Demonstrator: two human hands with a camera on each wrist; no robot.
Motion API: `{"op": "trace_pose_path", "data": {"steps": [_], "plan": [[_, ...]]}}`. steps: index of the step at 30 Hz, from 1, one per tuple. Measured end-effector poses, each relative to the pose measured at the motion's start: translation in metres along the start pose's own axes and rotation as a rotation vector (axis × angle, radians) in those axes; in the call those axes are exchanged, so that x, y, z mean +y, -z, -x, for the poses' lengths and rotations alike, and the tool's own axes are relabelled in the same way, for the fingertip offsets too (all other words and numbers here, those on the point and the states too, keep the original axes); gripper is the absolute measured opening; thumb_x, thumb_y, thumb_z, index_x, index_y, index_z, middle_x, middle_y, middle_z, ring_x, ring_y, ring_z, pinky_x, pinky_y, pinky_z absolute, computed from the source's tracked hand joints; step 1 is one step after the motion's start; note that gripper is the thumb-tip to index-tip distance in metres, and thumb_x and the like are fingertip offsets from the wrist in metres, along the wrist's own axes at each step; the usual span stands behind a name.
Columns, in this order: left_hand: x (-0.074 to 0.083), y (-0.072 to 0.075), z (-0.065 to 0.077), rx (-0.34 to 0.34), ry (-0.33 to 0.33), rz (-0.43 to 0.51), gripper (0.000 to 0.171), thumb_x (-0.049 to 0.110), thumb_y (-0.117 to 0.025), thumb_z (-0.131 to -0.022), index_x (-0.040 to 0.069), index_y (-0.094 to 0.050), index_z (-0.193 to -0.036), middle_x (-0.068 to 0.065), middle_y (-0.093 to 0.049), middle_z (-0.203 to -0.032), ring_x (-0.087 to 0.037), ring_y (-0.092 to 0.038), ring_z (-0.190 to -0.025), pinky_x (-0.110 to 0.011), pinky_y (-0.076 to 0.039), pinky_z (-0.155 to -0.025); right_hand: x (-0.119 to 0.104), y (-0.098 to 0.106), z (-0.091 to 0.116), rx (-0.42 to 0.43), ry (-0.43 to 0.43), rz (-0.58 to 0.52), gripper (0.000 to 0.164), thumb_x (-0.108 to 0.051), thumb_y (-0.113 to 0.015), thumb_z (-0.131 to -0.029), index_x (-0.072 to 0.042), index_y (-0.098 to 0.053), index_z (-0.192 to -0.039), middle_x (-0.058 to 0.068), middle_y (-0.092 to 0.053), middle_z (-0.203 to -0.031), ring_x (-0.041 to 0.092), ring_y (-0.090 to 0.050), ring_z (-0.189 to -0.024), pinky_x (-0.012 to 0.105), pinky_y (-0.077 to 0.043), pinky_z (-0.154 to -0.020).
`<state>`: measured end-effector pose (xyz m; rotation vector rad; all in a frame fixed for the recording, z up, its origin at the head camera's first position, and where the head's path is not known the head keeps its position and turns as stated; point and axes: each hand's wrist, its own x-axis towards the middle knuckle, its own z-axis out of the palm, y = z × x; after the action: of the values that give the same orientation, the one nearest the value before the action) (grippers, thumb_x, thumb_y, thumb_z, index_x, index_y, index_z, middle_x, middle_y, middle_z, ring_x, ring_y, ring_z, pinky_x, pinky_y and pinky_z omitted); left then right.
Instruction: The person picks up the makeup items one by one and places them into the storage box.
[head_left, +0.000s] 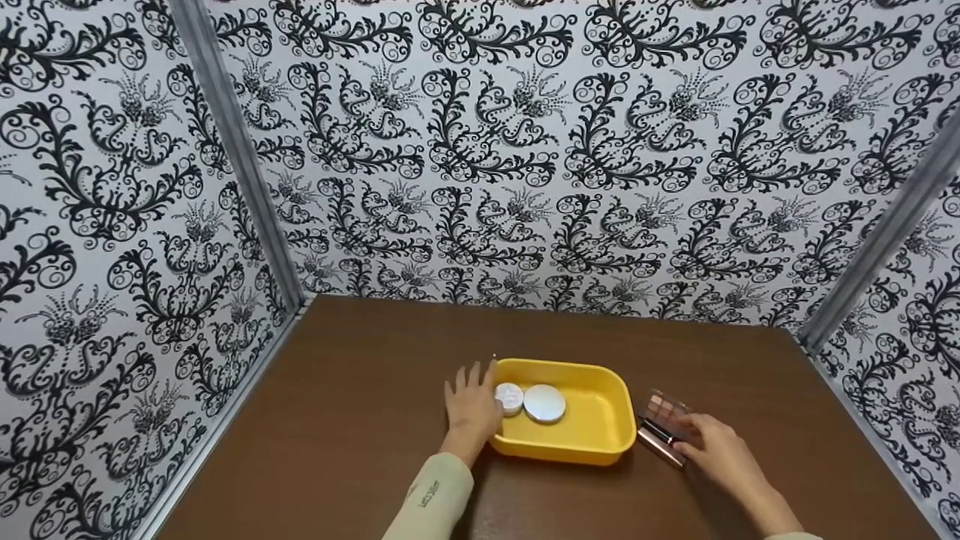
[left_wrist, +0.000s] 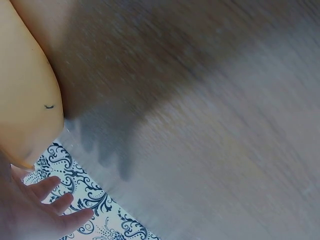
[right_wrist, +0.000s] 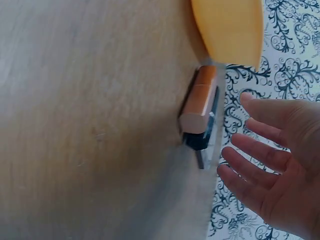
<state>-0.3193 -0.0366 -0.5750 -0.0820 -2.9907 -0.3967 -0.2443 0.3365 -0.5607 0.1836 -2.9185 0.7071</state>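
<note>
A yellow plastic bin [head_left: 551, 452] stands on the table. Inside, toward its left end, lie a small white round case [head_left: 509, 397] and a larger silvery-white round compact [head_left: 544, 403]. My left hand [head_left: 471, 409] is at the bin's left rim with its fingers spread. To the right of the bin lie a rose-gold tube [head_left: 660, 448], a black tube [head_left: 660, 431] and an eyeshadow palette [head_left: 663, 406] with a clear lid. Above their right side is my right hand [head_left: 718, 452]; in the right wrist view its fingers are extended, with nothing between them.
The brown wooden table [head_left: 360, 420] extends around the bin. Panels with black scroll patterns [head_left: 510, 150] rise at the back and both sides, joined by grey metal posts [head_left: 240, 157] at the corners.
</note>
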Motion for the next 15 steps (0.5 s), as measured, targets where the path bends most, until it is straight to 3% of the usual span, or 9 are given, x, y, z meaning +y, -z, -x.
{"op": "trace_pose_path", "data": {"steps": [15], "plan": [[0.000, 0.001, 0.000, -0.008, -0.002, 0.000, 0.065, 0.031, -0.062, -0.093, 0.025, -0.039, -0.153, -0.010, -0.044, -0.155, -0.037, -0.037, -0.145, -0.061, -0.031, -0.117, 0.019, -0.010, -0.002, -0.039, -0.037, 0.044, 0.017, -0.007, -0.075, -0.084, -0.004, -0.073, -0.101, 0.012, -0.072, -0.099, 0.035, -0.069, -0.095, 0.055, -0.053, -0.082]]}}
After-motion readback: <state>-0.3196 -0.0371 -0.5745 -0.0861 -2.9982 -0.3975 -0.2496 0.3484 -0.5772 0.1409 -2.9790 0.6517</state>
